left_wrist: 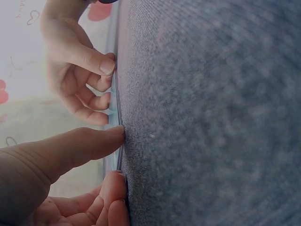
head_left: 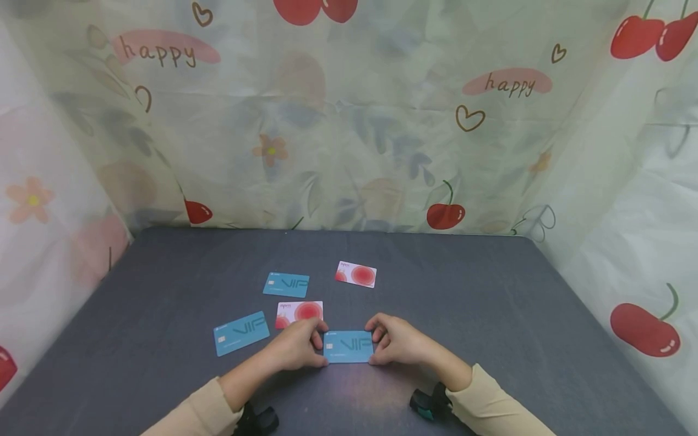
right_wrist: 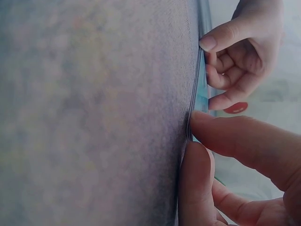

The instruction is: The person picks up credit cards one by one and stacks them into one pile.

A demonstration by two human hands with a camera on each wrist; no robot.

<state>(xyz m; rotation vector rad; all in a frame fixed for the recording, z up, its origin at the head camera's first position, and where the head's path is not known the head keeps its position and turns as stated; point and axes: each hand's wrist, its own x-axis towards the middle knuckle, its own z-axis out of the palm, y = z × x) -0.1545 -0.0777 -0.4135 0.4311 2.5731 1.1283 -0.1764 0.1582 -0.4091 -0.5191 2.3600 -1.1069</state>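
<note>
A blue VIP card (head_left: 349, 350) lies flat on the dark table in the head view, between both hands. Thin layered edges show beneath it in the right wrist view, so it tops a small stack of cards (right_wrist: 195, 89). My left hand (head_left: 296, 345) grips the stack's left end, thumb at the near corner and fingers at the far one. At the right end my right hand (head_left: 402, 345) pinches it the same way. Just behind the left hand is a pink-and-white card (head_left: 289, 312), partly covered by its fingers.
Left of the hands lies another blue VIP card (head_left: 242, 333), tilted. Farther back are a third blue card (head_left: 286, 284) and a pink-and-white card (head_left: 356, 274). A patterned curtain (head_left: 338, 151) borders the back and sides of the dark grey table (head_left: 463, 290).
</note>
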